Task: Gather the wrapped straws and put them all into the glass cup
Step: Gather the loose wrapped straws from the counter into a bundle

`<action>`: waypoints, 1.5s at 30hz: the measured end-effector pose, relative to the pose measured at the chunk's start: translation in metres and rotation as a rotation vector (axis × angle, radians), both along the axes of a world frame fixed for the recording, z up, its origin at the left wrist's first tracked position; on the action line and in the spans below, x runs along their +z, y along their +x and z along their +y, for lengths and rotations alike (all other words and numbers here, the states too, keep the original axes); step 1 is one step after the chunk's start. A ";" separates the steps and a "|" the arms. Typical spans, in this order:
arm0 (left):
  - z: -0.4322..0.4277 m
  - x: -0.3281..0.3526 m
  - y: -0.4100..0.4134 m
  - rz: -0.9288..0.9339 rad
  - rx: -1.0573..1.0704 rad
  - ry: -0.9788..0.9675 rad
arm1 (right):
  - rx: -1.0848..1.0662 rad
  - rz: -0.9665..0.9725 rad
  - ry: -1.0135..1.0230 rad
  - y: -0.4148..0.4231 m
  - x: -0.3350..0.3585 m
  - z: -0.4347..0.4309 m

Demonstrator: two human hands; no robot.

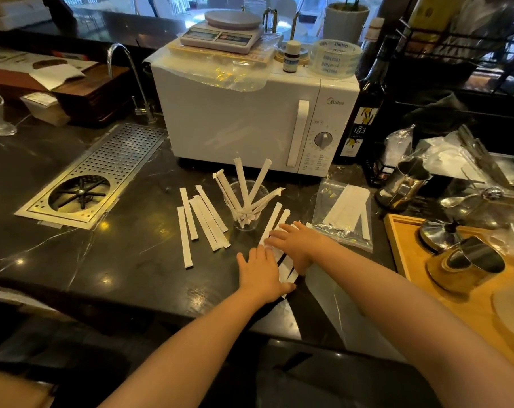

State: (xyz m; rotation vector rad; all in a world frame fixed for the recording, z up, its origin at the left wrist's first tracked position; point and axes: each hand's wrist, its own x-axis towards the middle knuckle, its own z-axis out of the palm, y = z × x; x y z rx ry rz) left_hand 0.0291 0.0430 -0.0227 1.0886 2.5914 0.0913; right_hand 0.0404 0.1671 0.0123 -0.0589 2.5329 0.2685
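Two bare hands are down flat on the dark marble counter (108,260), both working the same little pile of wrapped straws (282,267) just to the near right of the glass cup (245,213). Left hand (260,273) is palm down with fingers loosely spread, thumb tucked against the near end of the pile, pressing on the wrappers rather than pinching anything. Right hand (298,244) comes in from the right, fingers stretched out and slightly fanned, lying across the far part of the same pile; can't tell if anything is actually gripped under it. A couple of straws (274,219) poke out past the right fingertips toward the cup. The cup already has a bunch of wrapped straws (246,189) standing in it, fanned out and leaning every which way. To the left of the cup there's another loose group of straws (204,220) lying flat on the counter, well apart from both hands. On the right, a clear plastic bag (345,214) holds more wrapped ones. Behind the cup sits a white microwave (249,113) with a kitchen scale (223,32) on top, and off to the far left there's a perforated metal rinser tray (93,175). Wooden tray (403,248) with steel pitchers is at the right edge.
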 end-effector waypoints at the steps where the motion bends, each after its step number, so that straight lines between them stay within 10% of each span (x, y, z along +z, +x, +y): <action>1: -0.001 0.000 0.002 0.006 -0.008 0.023 | 0.007 0.005 0.012 0.002 0.001 0.000; 45: 0.018 0.021 -0.011 -0.097 0.007 0.148 | -0.050 0.234 -0.028 0.002 -0.007 0.002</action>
